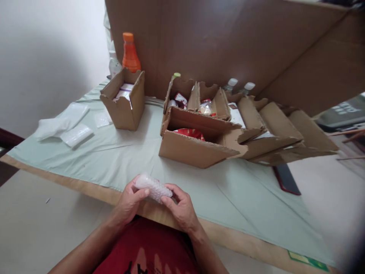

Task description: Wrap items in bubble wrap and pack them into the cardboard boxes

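Observation:
A small bundle of bubble wrap, rolled into a tube, is held level just above the front edge of the table. My left hand grips its left end, with the thumb lying along the near side. Around the right end close the thumb and fingers of my right hand. Whatever the wrap may contain is hidden by its cloudy layers. Beyond my hands stands a long cardboard box with something red inside.
Flat white bubble wrap pouches lie at the left. A cardboard bin of small packets stands near an orange bottle. More open cardboard bins run rightward before a tall cardboard panel. A dark flat object lies right.

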Motion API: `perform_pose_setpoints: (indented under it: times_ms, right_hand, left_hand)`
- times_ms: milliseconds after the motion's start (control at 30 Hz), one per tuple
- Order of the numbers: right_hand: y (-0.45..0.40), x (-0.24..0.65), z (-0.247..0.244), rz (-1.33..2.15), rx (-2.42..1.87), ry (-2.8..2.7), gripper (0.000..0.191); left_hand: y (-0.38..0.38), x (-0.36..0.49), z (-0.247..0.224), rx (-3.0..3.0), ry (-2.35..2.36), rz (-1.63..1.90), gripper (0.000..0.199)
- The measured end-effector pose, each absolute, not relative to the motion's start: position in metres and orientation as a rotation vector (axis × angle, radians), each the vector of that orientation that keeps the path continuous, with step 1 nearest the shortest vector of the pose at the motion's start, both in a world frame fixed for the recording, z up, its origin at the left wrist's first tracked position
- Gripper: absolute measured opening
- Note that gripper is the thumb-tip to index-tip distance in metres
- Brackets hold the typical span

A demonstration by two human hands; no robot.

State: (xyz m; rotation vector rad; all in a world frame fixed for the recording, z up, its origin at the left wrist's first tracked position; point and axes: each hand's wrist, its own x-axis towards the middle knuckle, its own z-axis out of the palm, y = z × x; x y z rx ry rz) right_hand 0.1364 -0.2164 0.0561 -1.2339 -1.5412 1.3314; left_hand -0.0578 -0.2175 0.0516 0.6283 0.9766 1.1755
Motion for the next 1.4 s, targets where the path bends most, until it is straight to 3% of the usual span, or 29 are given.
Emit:
perform_pose_setpoints:
  times_ms: [333,533,667,767,933,1167,1300,1400]
  right_hand:
    - [-0.205,0.178,0.106,1.056,-1.276,-1.626,0.020]
    - [-0.186,0.246,0.170,0.588,-1.308,-1.693,0.023]
    - [-0.145,0.282,0.222,0.114,-1.570,-1.799,0.029]
    - [-0.101,0.279,0.247,-0.036,-1.932,-2.141,0.027]
    - [-0.036,0.238,0.245,-0.169,-2.378,-2.694,0.027]
    - [0.001,0.210,0.203,0.015,-2.307,-2.912,0.023]
    - [-0.008,0.225,0.213,0.047,-2.257,-2.918,0.024]
    - [-0.038,0.254,0.231,-0.124,-2.044,-2.598,0.028]
  left_hand:
    - [-0.189,-0.052,0.064,1.002,0.844,1.029,0.046]
    - [-0.167,-0.057,0.072,1.091,0.836,1.103,0.045]
    - [-0.159,-0.052,0.057,1.055,0.923,1.019,0.044]
    - [-0.159,-0.045,0.044,0.994,0.953,0.932,0.049]
    - [-0.161,-0.041,0.025,0.942,0.984,0.872,0.053]
    - [-0.154,-0.044,0.017,0.925,0.960,0.813,0.053]
    - [-0.153,-0.043,0.016,0.923,0.968,0.805,0.052]
    - [-0.155,-0.044,0.016,0.937,0.958,0.803,0.049]
